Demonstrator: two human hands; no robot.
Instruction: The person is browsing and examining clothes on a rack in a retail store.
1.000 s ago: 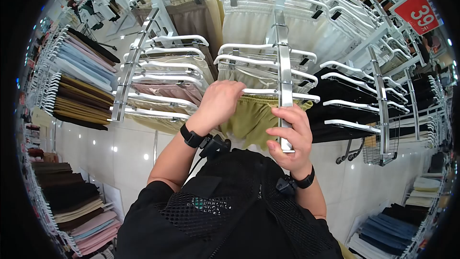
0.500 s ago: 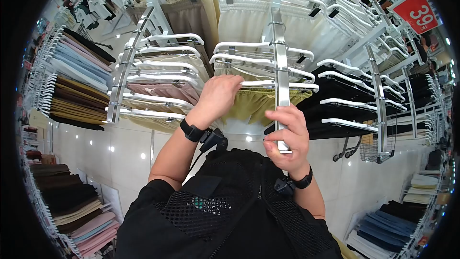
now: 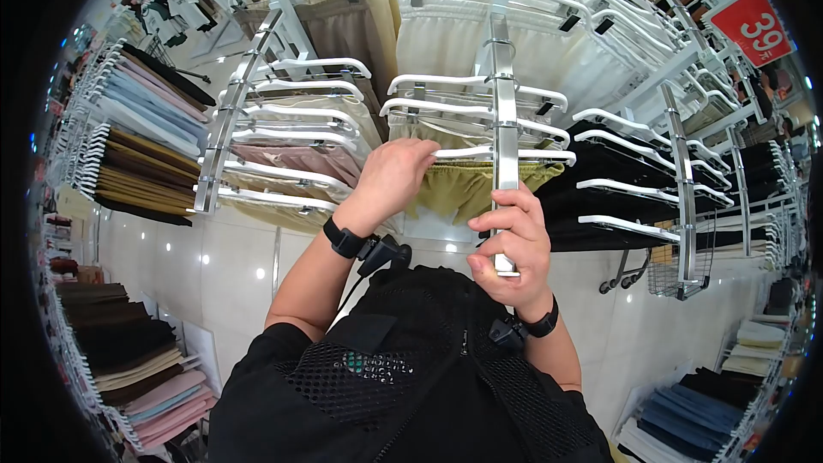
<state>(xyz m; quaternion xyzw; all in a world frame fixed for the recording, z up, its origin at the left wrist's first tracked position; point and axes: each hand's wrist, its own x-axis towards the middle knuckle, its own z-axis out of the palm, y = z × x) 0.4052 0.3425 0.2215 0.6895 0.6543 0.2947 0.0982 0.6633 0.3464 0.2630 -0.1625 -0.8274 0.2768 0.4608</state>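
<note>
My left hand is closed at the left end of a white hanger, its fingertips partly hidden behind the hand. Olive-green elastic-waist bottoms hang from that hanger, just beside the fingers. My right hand curls round the front end of a metal display rail, thumb low and fingers higher up. The green garment hangs on this same rail, between my two hands. Behind it, more white hangers carry pale garments.
To the left, another rail holds beige and pink garments. Black garments hang at the right, near a wire basket cart. A red price sign stands at upper right. Folded clothes are stacked at lower left.
The view has shifted slightly, so the racks sit a little further right. Both hands keep nearly the same places; my right fingers have closed a little more round the rail.
</note>
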